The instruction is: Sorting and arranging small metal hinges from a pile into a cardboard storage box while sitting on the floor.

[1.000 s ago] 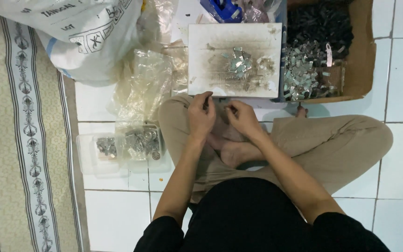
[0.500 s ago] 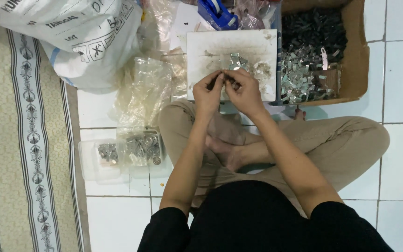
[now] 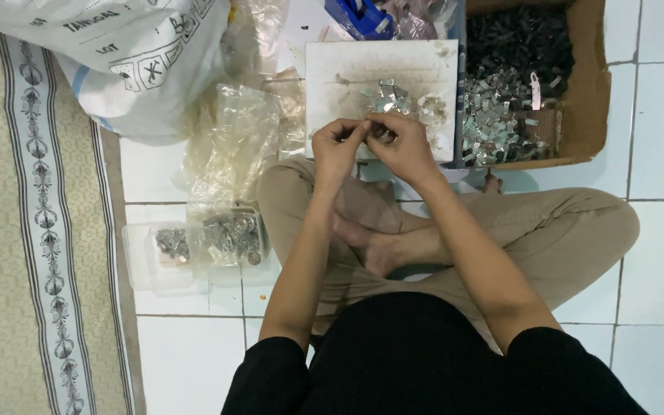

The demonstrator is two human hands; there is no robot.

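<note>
Item: seated assembly work on a white-tiled floor (image 3: 662, 253), person cross-legged, viewed from above.

Left hand (image 3: 337, 150): raised over the near edge of the white board (image 3: 347, 65); thumb and forefinger pinched together on a small metal piece (image 3: 370, 129), too small to identify further.

Right hand (image 3: 403, 144): just beside the left, fingertips meeting it at the same small piece; grip closed on it from the right side.

Step in hand, judged: two tiny parts being fitted or pressed together between both sets of fingertips. The next move would seem to call for a steady pinch and fine alignment, since the piece was nearly hidden by the fingers.

Loose stock: a small heap of silvery metal clips (image 3: 386, 98) lay on the board, just beyond the hands.

Cardboard box (image 3: 589, 115): far right, brown, open-topped; dark pieces filled its far part, shiny silver pieces its near left part.

Clear plastic tray (image 3: 144, 257): near left of the knees, shallow, rectangular, holding round metal parts (image 3: 228, 234).

Crumpled clear plastic bags (image 3: 232, 146): between the tray and the sack, transparent, empty-looking.

Large white sack (image 3: 132, 54): far left, woven plastic, with black printed lettering, symbols and a blue stripe.

Blue object (image 3: 359, 15): far edge beyond the board, partly cropped; kind not determinable.

Patterned mat (image 3: 32, 230): left side, beige with a striped floral border.
</note>
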